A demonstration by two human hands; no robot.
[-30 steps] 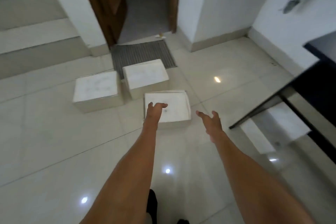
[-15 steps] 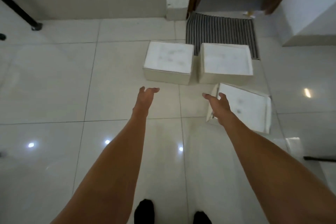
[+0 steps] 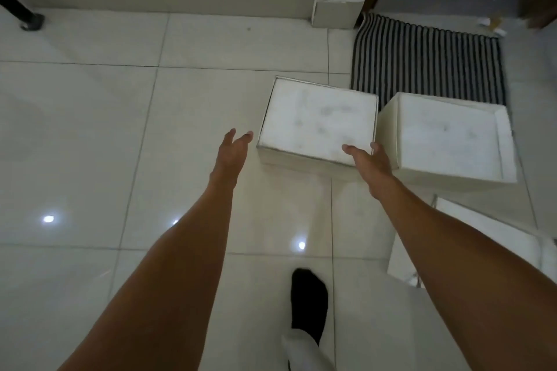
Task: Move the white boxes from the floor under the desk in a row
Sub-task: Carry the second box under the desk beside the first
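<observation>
Three white boxes lie on the pale tiled floor. The left box (image 3: 316, 120) sits in the middle of the view, and a second box (image 3: 449, 135) stands right beside it. A third box (image 3: 488, 232) is partly hidden behind my right forearm at the lower right. My left hand (image 3: 232, 150) is open, fingers spread, just left of the left box and apart from it. My right hand (image 3: 369, 159) is open at that box's near right corner, fingers at its top edge. The desk is out of view.
A black-and-white striped mat (image 3: 428, 60) lies behind the boxes before a doorway. A wall corner (image 3: 337, 6) and a step stand at the back. A black leg foot (image 3: 30, 21) rests at far left. My socked foot (image 3: 307, 298) is below.
The view has swung left and closer to the boxes. Both hands have moved from the third box to either side of the left box.
</observation>
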